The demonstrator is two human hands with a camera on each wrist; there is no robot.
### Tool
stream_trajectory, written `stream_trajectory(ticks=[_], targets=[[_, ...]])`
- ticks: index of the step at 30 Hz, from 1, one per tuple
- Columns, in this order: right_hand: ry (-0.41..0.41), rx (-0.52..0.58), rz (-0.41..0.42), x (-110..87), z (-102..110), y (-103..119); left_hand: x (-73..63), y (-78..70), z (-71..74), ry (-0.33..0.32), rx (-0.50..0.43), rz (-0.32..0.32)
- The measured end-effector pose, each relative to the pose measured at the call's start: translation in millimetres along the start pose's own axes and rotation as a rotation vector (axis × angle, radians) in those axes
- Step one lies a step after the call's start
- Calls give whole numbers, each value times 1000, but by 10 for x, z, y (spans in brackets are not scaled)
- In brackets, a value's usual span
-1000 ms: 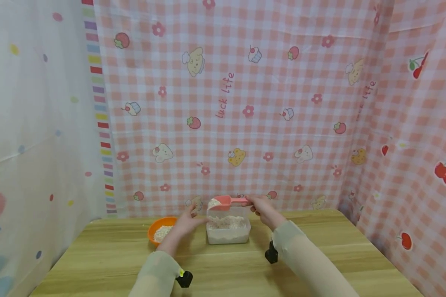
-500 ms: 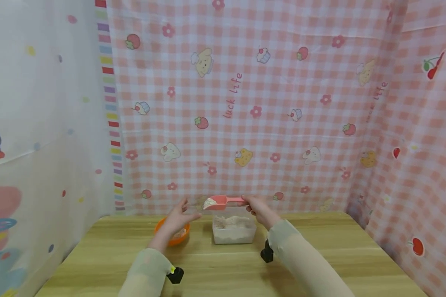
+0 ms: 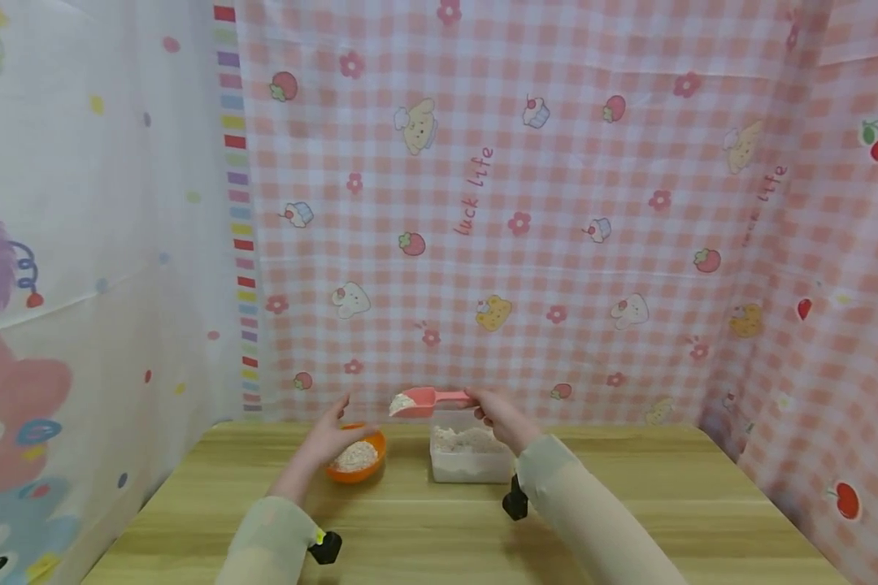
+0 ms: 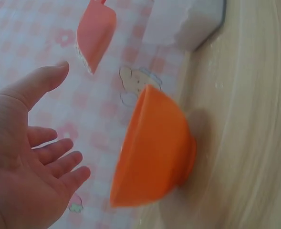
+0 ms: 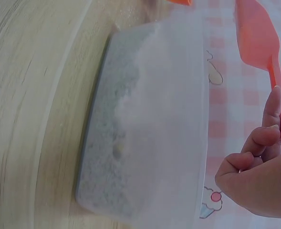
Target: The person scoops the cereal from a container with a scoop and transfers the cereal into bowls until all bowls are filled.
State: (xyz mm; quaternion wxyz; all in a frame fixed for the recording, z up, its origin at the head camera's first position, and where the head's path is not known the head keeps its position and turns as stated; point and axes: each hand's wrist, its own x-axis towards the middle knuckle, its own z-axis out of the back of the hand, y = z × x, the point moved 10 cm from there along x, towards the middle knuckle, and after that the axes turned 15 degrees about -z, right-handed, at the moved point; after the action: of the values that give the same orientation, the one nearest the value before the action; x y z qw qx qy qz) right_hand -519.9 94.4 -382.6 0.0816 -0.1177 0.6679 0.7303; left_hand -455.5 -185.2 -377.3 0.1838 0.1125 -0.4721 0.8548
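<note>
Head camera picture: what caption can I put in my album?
The right hand holds up a loaded pink scoop while the left hand hovers by an orange bowl.

You're gripping a pink scoop (image 3: pixel 424 397) by its handle (image 3: pixel 451 396) in your right hand (image 3: pixel 503 416); it's pointing left, roughly level, carrying a pale, flaky heap (image 3: pixel 401 403) up front, hanging above the bench (image 3: pixel 424 528) between the orange bowl (image 4: pixel 154 148) and the translucent tub (image 3: pixel 471 469). Bowl is sitting upright, holding pale flakes (image 3: pixel 356 457); your left hand (image 3: pixel 327 444) is hovering just beside it, not touching. Tub is standing upright to its right, holding more pale material (image 3: pixel 470 439), unevenly piled.
</note>
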Motion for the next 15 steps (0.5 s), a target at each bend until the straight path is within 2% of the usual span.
stream_trajectory(ticks=[5, 10, 15], targets=[[-11, 2, 5, 11, -76, 8, -82, 121, 77, -4, 57, -17], [31, -35, 6, 41, -181, -27, -145, 240, 94, 3, 108, -51], [73, -73, -12, -1, -288, -36, -207, 308, 60, 14, 104, -29]])
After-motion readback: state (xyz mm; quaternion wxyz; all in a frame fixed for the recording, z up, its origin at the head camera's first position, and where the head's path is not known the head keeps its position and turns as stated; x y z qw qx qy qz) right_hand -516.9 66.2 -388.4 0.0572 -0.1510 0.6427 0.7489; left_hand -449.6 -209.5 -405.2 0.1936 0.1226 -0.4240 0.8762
